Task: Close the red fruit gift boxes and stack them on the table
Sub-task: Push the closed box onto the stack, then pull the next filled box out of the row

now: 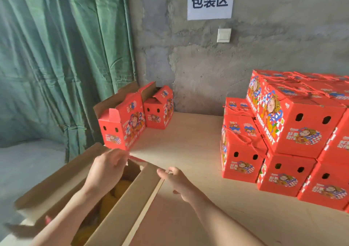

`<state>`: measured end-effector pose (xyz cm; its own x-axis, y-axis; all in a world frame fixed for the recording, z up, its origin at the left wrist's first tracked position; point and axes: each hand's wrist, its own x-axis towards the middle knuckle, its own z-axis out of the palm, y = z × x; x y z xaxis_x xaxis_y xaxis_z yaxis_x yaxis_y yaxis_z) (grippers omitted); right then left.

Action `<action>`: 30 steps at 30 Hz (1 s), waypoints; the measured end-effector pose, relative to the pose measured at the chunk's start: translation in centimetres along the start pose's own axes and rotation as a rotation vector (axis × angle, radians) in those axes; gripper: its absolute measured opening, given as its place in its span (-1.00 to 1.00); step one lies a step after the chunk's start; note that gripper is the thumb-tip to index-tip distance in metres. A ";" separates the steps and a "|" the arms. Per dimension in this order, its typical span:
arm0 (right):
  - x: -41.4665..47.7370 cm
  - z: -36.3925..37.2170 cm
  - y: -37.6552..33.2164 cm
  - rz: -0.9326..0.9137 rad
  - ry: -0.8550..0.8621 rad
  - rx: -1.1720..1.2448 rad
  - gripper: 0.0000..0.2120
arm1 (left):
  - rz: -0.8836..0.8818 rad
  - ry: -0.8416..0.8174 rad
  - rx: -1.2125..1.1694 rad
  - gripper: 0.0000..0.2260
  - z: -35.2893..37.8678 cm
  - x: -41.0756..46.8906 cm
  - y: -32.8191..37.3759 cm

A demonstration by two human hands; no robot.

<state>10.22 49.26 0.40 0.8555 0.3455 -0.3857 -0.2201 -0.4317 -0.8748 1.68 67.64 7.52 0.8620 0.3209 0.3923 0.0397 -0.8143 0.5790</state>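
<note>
An open red fruit gift box (120, 204) lies in front of me with its brown flaps spread and yellow fruit (117, 191) inside. My left hand (107, 168) holds the small end flap at the box's far end. My right hand (176, 179) touches the far tip of the long right flap, fingers fairly straight. Two more open red boxes stand further back at the table's left: a nearer open box (122, 122) and a farther open box (160, 111). A stack of closed red boxes (290, 138) with rope handles fills the right side.
The light wooden table (188, 141) ends at a grey concrete wall (207, 66) carrying a paper sign (210, 0) and a light switch (224, 35). A green curtain (56, 56) hangs on the left, past the table's edge.
</note>
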 end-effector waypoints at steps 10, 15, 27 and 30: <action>-3.0 1.8 -4.1 -0.032 0.387 0.029 -0.84 | 0.005 -0.207 0.144 -0.77 -3.2 -5.7 -4.5; -6.5 -2.1 -1.3 -0.004 0.540 0.086 -0.66 | 0.077 -0.186 0.106 -0.77 -2.4 -5.6 -3.3; -21.4 -7.4 4.8 0.078 0.502 -0.063 -0.90 | 0.407 -0.236 -0.216 -0.85 4.2 -7.6 3.1; -23.3 -8.3 4.7 0.047 0.430 -0.051 -0.88 | 0.449 -0.111 -0.293 -0.84 4.2 -7.7 4.1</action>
<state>-6.85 32.31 7.68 0.9648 -0.0497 -0.2582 -0.2495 -0.4828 -0.8394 -2.68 59.74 3.85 0.8104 -0.0930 0.5784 -0.4733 -0.6857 0.5530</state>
